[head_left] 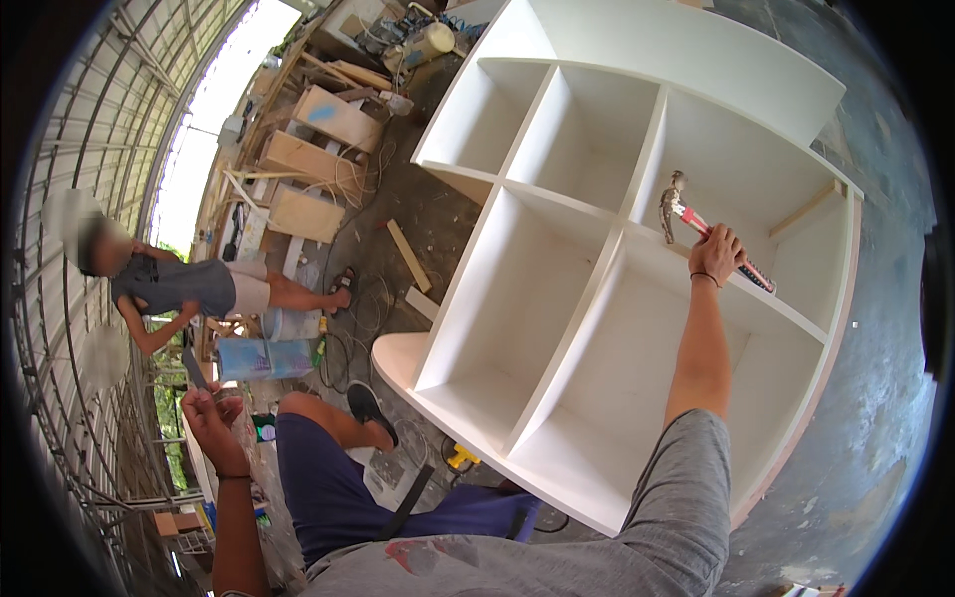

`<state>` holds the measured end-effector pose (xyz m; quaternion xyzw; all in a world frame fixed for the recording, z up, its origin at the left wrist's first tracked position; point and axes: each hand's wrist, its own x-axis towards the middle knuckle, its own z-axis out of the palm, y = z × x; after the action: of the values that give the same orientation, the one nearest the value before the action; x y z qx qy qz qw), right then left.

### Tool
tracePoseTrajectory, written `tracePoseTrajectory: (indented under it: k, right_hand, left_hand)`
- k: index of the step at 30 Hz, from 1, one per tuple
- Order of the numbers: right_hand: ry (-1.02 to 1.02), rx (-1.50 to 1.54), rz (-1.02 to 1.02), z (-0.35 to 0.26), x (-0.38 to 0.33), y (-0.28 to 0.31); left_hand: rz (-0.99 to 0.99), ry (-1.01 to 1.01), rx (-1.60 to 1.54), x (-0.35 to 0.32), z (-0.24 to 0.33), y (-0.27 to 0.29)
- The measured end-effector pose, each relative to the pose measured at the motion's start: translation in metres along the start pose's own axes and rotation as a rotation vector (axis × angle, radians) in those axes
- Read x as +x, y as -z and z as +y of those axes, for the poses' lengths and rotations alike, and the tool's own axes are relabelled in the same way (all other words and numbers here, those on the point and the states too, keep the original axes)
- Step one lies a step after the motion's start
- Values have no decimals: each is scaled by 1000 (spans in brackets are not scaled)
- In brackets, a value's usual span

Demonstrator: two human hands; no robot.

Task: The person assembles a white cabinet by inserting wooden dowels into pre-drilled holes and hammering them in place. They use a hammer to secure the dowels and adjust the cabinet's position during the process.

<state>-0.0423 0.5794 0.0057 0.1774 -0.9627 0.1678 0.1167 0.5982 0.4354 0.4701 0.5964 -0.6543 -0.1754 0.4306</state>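
My right hand is closed round the red and black handle of a claw hammer. The hammer is over the shelf edges of a large white cabinet that has several open compartments. Its metal head points away from me, above an upper right compartment. Out at the left, well apart from the cabinet, my left hand is raised. Its fingers pinch a small flat dark grey piece, whose kind I cannot make out.
Another person stands at the left by a metal lattice wall. Wooden boards and cords are piled at the back left. A blue container stands near that person. A wooden strip lies on the floor beside the cabinet.
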Motion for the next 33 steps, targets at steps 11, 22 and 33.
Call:
tracePoseTrajectory:
  k: [11, 22, 33]
  right_hand:
    - [-25, 94, 104, -11, -1, -9]
    - [-4, 85, 131, 1, -3, -4]
    - [170, -20, 184, 24, -7, -36]
  left_hand:
    - [-621, -45, -158, -45, -106, -237]
    - [-723, -863, -224, 20, -77, -699]
    - [-856, -623, -121, 9, -111, -727]
